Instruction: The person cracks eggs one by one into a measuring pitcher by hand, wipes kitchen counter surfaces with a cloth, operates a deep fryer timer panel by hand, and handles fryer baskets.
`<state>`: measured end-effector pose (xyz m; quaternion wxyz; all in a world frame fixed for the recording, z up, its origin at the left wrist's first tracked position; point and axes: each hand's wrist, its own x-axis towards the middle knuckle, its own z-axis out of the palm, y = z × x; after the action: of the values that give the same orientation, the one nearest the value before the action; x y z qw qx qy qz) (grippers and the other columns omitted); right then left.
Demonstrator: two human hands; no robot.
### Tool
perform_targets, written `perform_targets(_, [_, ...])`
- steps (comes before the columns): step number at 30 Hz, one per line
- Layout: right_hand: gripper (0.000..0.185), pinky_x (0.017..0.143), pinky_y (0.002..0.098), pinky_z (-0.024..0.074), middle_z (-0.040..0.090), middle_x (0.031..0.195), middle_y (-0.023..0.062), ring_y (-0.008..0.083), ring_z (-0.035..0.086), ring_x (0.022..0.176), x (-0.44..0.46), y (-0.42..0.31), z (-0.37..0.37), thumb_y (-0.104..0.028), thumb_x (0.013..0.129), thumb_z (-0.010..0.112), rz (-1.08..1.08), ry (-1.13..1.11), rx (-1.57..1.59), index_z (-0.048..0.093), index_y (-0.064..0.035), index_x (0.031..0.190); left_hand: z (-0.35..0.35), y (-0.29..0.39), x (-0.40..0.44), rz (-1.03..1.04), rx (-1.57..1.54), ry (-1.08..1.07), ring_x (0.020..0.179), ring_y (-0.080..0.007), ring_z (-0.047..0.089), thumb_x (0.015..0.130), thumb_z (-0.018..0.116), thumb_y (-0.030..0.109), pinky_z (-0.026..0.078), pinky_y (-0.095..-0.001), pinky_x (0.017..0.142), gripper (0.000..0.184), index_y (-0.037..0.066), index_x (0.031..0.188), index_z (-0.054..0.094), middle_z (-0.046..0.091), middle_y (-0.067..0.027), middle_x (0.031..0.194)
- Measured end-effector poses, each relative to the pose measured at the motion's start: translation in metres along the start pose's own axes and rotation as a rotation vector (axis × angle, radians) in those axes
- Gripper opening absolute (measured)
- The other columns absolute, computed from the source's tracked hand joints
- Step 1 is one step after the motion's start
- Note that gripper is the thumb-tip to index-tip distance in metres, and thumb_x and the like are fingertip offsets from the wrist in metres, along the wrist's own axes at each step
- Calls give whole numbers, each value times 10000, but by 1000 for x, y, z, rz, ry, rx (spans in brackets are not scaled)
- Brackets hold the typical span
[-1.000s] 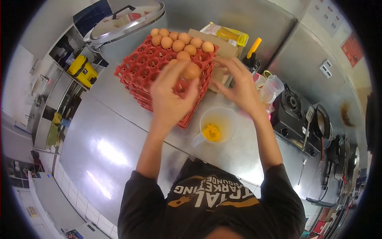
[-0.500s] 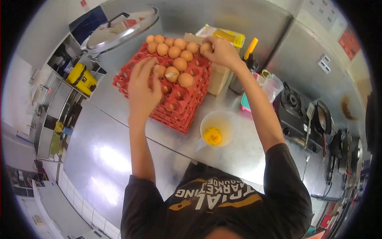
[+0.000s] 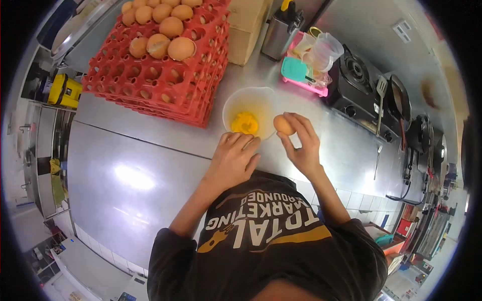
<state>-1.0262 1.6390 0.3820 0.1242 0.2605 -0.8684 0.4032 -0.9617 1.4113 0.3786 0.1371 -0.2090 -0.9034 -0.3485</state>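
Pinching a brown egg [image 3: 284,125] between thumb and fingertips, the right hand [image 3: 304,143] has it at the jug's 4 o'clock, just beside the rim; the light grip seems chosen to spare the shell and leave much of it exposed. The left hand [image 3: 233,160] is curled at the jug's 7 o'clock, fingers at the near rim, perhaps to steady it; whether its grip is closed on anything, I cannot tell. The translucent jug [image 3: 233,103] stands upright on the metal surface [image 3: 120,145], close to the body, likely so both hands reach it easily, with yellow egg contents [image 3: 244,123] low inside.

At the jug's 10 o'clock, red egg trays [image 3: 150,85] are stacked, probably to save room while keeping the shells apart. Brown eggs [image 3: 171,27] sit in the top tray's cups, mostly towards its far side; one in the nearest row looks broken. A cardboard box [image 3: 246,30] stands at 12 o'clock, and a pink basket [image 3: 300,86] of plastic containers at 2, apart from the jug, which leaves elbow room.
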Motion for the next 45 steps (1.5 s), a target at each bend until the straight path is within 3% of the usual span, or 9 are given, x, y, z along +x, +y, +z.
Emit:
perform_targets(6, [476,926,429,617,689,1289,191,380,716,1122,-24,0,19,-31,883,843,-35,96,-24,688,-1,1332,28,-17,-7,26,94,-50,997,-269,691,892,669,33,454,-457,1011,295,18,1180,726,727,-92,997])
perform_targets(12, [501,914,422,625,690,1296,193,369,721,1113,-30,8,31,-28,870,855,-41,112,-29,687,-2,1341,30,-19,-7,35,54,-40,996,-316,674,867,631,-27,465,-457,978,351,8,1199,738,720,-130,1016])
perform_targets(16, [514,915,419,626,690,1297,193,371,722,1111,-33,7,33,-29,865,860,-79,150,-36,687,-4,1348,28,-18,-7,29,47,-40,977,-319,673,864,629,-26,469,-453,969,353,8,1198,738,715,-132,1007])
perform_targets(18, [520,913,413,629,690,1297,191,365,724,1111,-37,15,38,-33,864,863,-55,109,-54,685,1,1350,32,-16,-7,52,90,-15,966,-266,694,868,661,0,475,-440,982,316,19,1175,734,726,-87,979])
perform_targets(22, [519,915,411,630,690,1298,196,370,723,1117,-37,7,34,-38,867,863,-105,209,-29,684,-2,1353,29,-18,-7,17,85,-25,960,-267,692,872,653,-4,475,-440,983,306,21,1165,734,722,-85,971])
perform_targets(24, [524,912,411,632,689,1301,204,371,724,1118,-39,16,40,-35,867,864,-58,121,-52,685,0,1358,32,-19,-8,28,51,-15,962,-325,670,852,624,-34,471,-451,953,304,7,1132,734,708,-130,993])
perform_targets(40, [535,917,410,628,690,1296,204,380,713,1140,-28,11,36,-26,873,848,-71,109,-7,672,-8,1378,28,-24,-6,45,87,11,963,-293,686,869,679,3,473,-442,969,275,24,1138,735,721,-103,996])
perform_targets(43, [465,865,361,624,731,1184,180,306,749,1038,-15,5,23,-52,942,807,-40,125,32,663,11,1379,23,-25,-1,21,-10,34,1019,-330,693,899,722,46,500,-460,980,274,0,1169,727,733,-134,1063])
perform_targets(45, [379,763,297,593,753,1051,128,193,742,874,0,12,23,-170,1045,737,422,-78,649,644,15,1362,15,-24,16,-141,-263,144,1036,-330,722,921,757,78,557,-432,948,333,-28,1233,708,741,-165,1148])
